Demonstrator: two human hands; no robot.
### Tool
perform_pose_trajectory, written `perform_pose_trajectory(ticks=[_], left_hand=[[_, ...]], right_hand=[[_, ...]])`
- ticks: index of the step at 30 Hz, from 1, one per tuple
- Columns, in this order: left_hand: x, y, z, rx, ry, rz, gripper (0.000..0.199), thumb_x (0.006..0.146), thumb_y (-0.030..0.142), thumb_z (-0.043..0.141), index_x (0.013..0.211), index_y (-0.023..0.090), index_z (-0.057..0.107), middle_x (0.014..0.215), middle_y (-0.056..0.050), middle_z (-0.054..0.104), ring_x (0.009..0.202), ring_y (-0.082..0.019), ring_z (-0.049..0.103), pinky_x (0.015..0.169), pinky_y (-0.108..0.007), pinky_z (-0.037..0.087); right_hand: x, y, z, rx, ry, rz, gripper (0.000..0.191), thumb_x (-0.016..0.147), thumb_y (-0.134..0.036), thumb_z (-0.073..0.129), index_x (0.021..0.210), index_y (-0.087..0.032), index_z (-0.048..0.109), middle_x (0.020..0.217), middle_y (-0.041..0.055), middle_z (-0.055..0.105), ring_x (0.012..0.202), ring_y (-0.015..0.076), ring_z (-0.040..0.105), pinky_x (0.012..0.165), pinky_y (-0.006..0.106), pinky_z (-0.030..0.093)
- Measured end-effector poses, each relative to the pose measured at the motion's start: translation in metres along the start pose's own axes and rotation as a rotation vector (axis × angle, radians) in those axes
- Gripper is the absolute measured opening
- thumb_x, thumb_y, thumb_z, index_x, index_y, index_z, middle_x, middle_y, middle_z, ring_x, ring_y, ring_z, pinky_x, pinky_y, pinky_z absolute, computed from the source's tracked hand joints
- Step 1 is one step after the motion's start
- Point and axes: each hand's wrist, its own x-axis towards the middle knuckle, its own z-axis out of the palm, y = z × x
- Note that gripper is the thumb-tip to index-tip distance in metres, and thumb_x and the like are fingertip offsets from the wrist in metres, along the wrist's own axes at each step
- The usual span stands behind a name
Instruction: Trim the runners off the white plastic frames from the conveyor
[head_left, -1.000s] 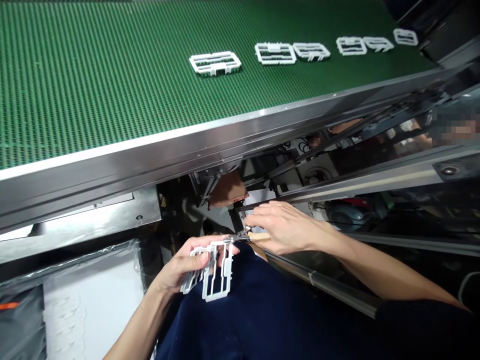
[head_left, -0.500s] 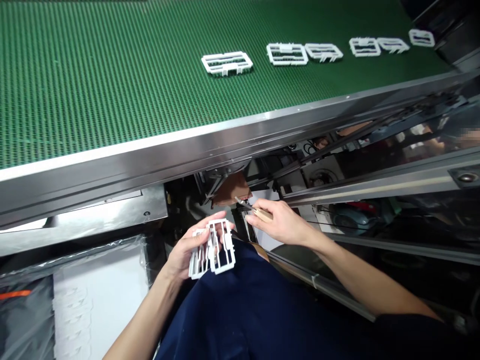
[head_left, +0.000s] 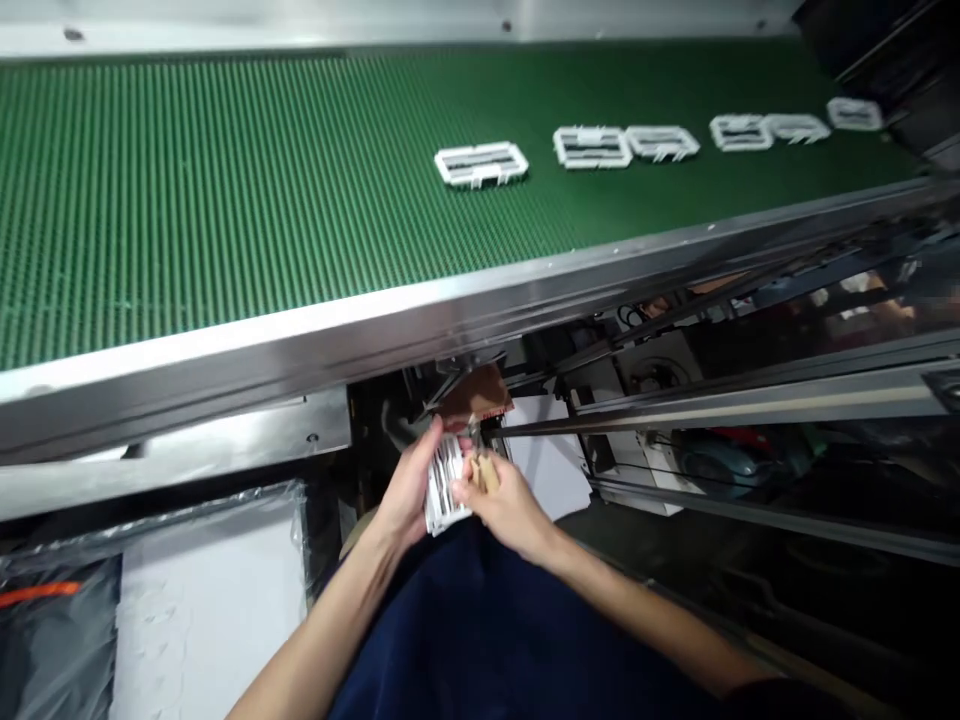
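- Judged step in hand: squaring up a small bunch of white slatted frames (head_left: 448,485) between both hands.
- Located off the conveyor (head_left: 337,335), on the near side of its front edge, upright or nearly so above a dark blue garment (head_left: 457,620).
- Judged need of the next move: even pressure on both sides, edges flush, tool tip clear of the thin slats.
- Left hand (head_left: 411,482): clamped on the bunch from the left, fingers extended forward, forearm rising from lower left.
- Right hand (head_left: 514,510): closed round a tan-handled tool (head_left: 487,474), tip pointing forward; thumb side against the right edge of the bunch; forearm in from lower right.
- Cannot tell whether tool tips stand apart or together.
- On the conveyor: further frames (head_left: 481,165) in a line from mid-belt toward the right end.
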Motion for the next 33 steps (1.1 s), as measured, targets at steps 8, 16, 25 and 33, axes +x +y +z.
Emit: perform_pose_trajectory(ticks=[8,16,25,33], left_hand=[[0.021,-0.013,-0.037,0.158,0.2,0.123,0.039,0.054,0.034,0.081,0.083,0.018,0.062,0.057,0.003,0.06,0.052,-0.015,0.059,0.05,-0.022,0.046],[0.04,-0.026,-0.059,0.548,0.061,0.119,0.047,0.047,0.056,0.079,0.064,0.016,0.063,0.048,0.001,0.052,0.036,-0.013,0.047,0.038,-0.025,0.035],[0.011,-0.015,-0.069,0.348,0.055,0.183,0.057,0.048,0.064,0.075,0.069,0.013,0.059,0.047,0.0,0.05,0.044,-0.014,0.05,0.046,-0.026,0.041],[-0.025,0.014,-0.066,0.142,0.061,0.315,0.049,0.061,0.054,0.072,0.075,0.008,0.064,0.058,-0.004,0.057,0.039,-0.01,0.05,0.035,-0.021,0.035]], right_hand=[[-0.023,-0.073,-0.054,-0.686,-0.051,-0.096,0.02,0.084,-0.043,0.046,0.084,-0.023,0.051,0.076,0.0022,0.06,0.067,0.0171,0.057,0.054,0.025,0.038],[0.036,-0.222,-0.127,-0.979,0.34,-0.528,0.017,0.086,-0.038,0.046,0.088,-0.021,0.046,0.069,-0.0023,0.053,0.054,0.0102,0.043,0.05,0.022,0.028],[0.145,-0.261,-0.126,-1.353,0.034,-0.558,0.014,0.078,-0.028,0.055,0.082,-0.016,0.049,0.072,0.0055,0.058,0.061,0.0144,0.052,0.055,0.026,0.031],[0.147,-0.256,-0.153,-1.136,0.121,-0.593,0.046,0.068,-0.055,0.062,0.096,-0.019,0.053,0.076,0.0094,0.061,0.055,0.0181,0.056,0.05,0.029,0.035]])
